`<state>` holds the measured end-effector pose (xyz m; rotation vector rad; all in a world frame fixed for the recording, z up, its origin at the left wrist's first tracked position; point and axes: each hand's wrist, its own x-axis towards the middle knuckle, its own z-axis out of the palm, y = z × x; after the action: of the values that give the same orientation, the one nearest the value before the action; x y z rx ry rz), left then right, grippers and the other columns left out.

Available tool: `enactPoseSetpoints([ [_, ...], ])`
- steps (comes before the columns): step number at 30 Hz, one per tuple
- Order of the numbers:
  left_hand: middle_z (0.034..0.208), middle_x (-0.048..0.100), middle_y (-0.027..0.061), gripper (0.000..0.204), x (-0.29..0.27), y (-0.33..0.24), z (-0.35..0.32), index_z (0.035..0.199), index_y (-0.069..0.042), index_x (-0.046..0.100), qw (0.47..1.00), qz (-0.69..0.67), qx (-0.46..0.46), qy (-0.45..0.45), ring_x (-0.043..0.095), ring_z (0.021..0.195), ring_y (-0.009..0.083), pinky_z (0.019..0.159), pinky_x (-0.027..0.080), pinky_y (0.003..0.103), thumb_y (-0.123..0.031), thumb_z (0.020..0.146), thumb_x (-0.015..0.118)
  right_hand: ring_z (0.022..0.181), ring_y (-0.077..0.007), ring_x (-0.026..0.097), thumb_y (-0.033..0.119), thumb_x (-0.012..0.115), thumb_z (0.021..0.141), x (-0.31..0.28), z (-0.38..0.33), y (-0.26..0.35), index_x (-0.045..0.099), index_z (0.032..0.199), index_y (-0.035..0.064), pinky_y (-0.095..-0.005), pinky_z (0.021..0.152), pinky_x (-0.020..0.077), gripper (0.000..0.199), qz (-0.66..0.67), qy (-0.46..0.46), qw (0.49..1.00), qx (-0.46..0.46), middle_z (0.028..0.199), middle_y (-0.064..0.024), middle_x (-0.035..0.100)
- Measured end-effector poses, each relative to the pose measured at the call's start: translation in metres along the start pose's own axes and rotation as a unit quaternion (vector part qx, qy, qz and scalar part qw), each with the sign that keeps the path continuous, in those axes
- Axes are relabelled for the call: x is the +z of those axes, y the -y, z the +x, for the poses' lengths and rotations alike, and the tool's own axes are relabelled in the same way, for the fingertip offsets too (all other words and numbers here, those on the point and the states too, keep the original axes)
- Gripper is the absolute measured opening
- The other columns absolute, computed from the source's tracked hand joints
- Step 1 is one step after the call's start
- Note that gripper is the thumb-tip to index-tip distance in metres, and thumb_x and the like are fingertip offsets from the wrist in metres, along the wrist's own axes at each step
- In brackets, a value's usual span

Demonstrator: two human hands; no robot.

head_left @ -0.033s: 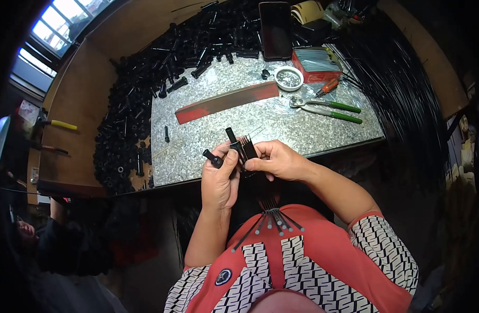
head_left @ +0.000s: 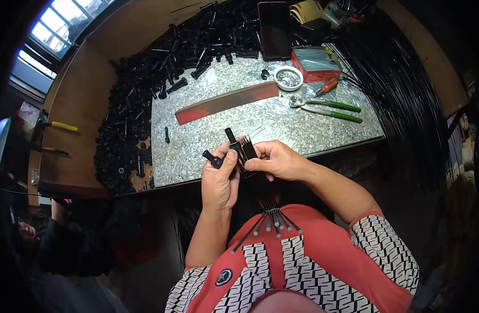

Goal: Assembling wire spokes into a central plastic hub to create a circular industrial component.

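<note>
Head view, worktable: speckled grey surface (head_left: 281, 122), before the person.
Black pile: a heap of small dark parts (head_left: 127, 120) along the table's left and far sides.
Dark strands: a long sheaf (head_left: 406, 88) over the right end.
Right hand: thumb and fingers (head_left: 276, 159) pinch the lower part of the strip set; fingertips behind it are partly hidden.
Left hand: fingers (head_left: 218, 175) curled closed around 2 black tubes, thumb pressed at the upper tube's collar.
Red bar: a long worn piece (head_left: 226, 103) lying beyond both hands.
Pincers: green-handled (head_left: 330, 109), right of the bar.
Strip set: narrow dark strips (head_left: 250, 150) side by side, between the 2 thumbs.
Upper tube: black, collared (head_left: 230, 135), rising above the left thumb.
Lower tube: black (head_left: 210, 156), tilted, left of that thumb.
</note>
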<state>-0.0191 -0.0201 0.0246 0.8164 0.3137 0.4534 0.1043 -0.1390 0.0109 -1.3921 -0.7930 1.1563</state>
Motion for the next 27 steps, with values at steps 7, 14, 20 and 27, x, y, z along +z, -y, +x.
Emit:
enactPoseSetpoints([
  [7,0.106,0.063,0.0103,0.029,-0.004,0.002,-0.001,0.118,0.007,0.055,0.999,0.004,0.018,0.031,0.061,0.095,0.0148,0.086,0.047,0.027,-0.011,0.095,0.056,0.050,-0.0046,0.048,0.025,0.066,0.090,0.000,-0.002,0.001,0.058,0.078,0.0052,-0.0194,0.043,0.0384,0.025,0.001,0.003,1.000,-0.006,0.069,0.0023,0.055],
  [14,0.106,0.064,0.0117,0.029,-0.001,0.003,-0.003,0.117,0.007,0.056,1.000,0.004,0.020,0.015,0.062,0.094,0.0166,0.086,0.048,0.029,-0.013,0.095,0.056,0.049,-0.0058,0.049,0.033,0.064,0.091,-0.002,-0.005,0.006,0.055,0.077,0.0058,-0.0211,0.044,0.0381,0.032,0.013,0.009,1.000,-0.020,0.069,0.0001,0.059],
  [20,0.107,0.064,0.0123,0.030,0.002,0.001,-0.005,0.117,0.007,0.056,0.999,0.015,0.034,0.040,0.062,0.096,0.0174,0.088,0.047,0.031,-0.014,0.095,0.056,0.051,-0.0064,0.050,0.031,0.062,0.092,-0.004,-0.004,0.009,0.056,0.079,0.0049,-0.0210,0.044,0.0393,0.031,0.022,0.027,0.999,-0.023,0.072,-0.0008,0.060],
  [27,0.109,0.063,0.0121,0.034,-0.002,0.005,-0.009,0.120,0.008,0.054,0.998,-0.002,0.018,0.062,0.060,0.100,0.0178,0.090,0.046,0.031,-0.015,0.095,0.057,0.052,-0.0069,0.051,0.031,0.062,0.093,-0.007,-0.006,0.010,0.058,0.083,0.0041,-0.0207,0.045,0.0407,0.029,0.008,0.057,0.998,-0.027,0.074,-0.0014,0.061],
])
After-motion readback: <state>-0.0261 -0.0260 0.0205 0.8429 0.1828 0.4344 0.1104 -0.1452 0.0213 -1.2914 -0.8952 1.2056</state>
